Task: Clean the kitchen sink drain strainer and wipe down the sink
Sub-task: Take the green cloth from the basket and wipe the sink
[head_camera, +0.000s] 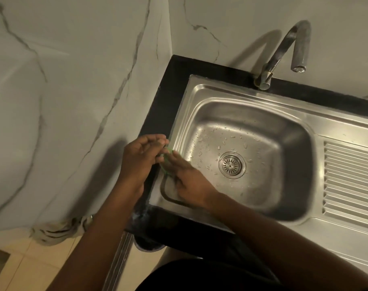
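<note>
The left hand curls its fingers round the upper edge of a green scrub pad. The right hand lies on the pad with its fingers nearly straight. Both forearms reach in from below, meeting over the left rim of the steel sink. The strainer sits in the drain, apart from the hands, among water drops. The black worktop borders the sink.

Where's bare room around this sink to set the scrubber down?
Free: the ribbed drainboard right of the basin, and its wet floor around the drain strainer. Crowded: the basin's left rim, where the left hand and right hand meet on the green scrubber.
</note>
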